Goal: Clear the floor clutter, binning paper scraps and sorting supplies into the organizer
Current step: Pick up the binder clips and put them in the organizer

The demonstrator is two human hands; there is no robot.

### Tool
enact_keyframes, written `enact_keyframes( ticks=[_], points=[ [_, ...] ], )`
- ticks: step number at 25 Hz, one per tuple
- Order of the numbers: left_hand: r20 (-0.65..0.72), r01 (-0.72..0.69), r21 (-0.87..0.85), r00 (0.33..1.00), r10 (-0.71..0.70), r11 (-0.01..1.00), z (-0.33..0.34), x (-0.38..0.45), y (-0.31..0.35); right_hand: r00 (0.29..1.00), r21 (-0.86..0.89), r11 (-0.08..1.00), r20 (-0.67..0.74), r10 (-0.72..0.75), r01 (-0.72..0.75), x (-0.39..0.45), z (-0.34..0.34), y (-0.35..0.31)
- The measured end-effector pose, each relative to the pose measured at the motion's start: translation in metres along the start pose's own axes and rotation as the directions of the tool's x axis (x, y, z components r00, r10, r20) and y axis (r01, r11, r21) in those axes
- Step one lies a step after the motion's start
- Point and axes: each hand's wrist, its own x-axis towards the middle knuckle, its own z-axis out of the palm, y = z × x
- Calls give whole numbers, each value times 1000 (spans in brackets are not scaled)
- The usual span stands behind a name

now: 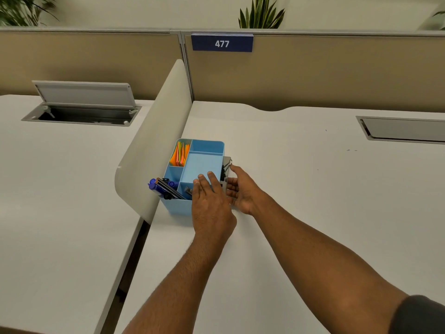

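Observation:
A light blue organizer (207, 147) stands on the white desk against the curved divider. Its far left slot holds orange and pink sticky notes (179, 154). Blue and black markers (163, 188) lean in the near left slot. The large middle compartment looks bare. My left hand (210, 203) lies over the organizer's near right corner, fingers fairly straight, covering that slot. My right hand (240, 186) is at the organizer's right side, holding a clear plastic box of black binder clips (225, 168) against the wall.
A curved white divider (154, 150) separates this desk from the left desk. An open cable hatch (81, 109) sits on the left desk, a closed one (404, 130) at the far right. A tan partition with a blue "477" sign (222, 43) runs behind.

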Motion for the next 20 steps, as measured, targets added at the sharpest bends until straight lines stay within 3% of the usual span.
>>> enact_keyframes(
  ticks=[8, 10, 11, 14, 17, 20],
  points=[
    [8, 12, -6, 1000, -12, 1000, 2, 2, 0, 991, -38, 998, -125, -45, 41, 2, -20, -7],
    [14, 14, 4, 1000, -15, 1000, 1, 3, 1, 933, -220, 960, -276, -231, 173, 3, -16, -8],
    [16, 15, 6, 1000, -15, 1000, 1, 3, 2, 865, -345, 903, -335, -374, 256, 4, -16, -9],
    [14, 14, 18, 1000, -15, 1000, 1, 3, 2, 693, -580, 685, -265, -671, 441, 2, -16, -13],
    [35, 8, 39, 999, -10, 999, 1, 2, 2, 656, -671, 570, -162, -737, 474, -1, -15, -19],
    [5, 3, 50, 1000, -3, 999, 1, 1, 2, 660, -667, 582, -176, -730, 465, -1, -8, -23]
  ],
)
